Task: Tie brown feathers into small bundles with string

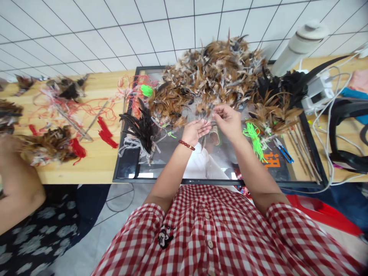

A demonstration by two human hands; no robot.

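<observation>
My left hand [196, 130], with a red bead bracelet on the wrist, is palm up with its fingers stretched toward my right hand. My right hand [227, 121] is curled in a pinch just beside those fingertips, on something too small to name. Both hover over a dark glass panel [143, 168] at the near edge of a big heap of brown and grey feathers [212, 73]. A bunch of black feathers [142, 128] lies left of my left hand. Neon green cord [254, 138] lies right of my right hand.
Blue-handled snips [283, 150] and thin sticks [301, 151] lie at the right of the panel. A white roll [299, 46], power strip and cables stand at the back right. Another person's arm [17, 180] rests at the left by feathers and red thread [105, 132].
</observation>
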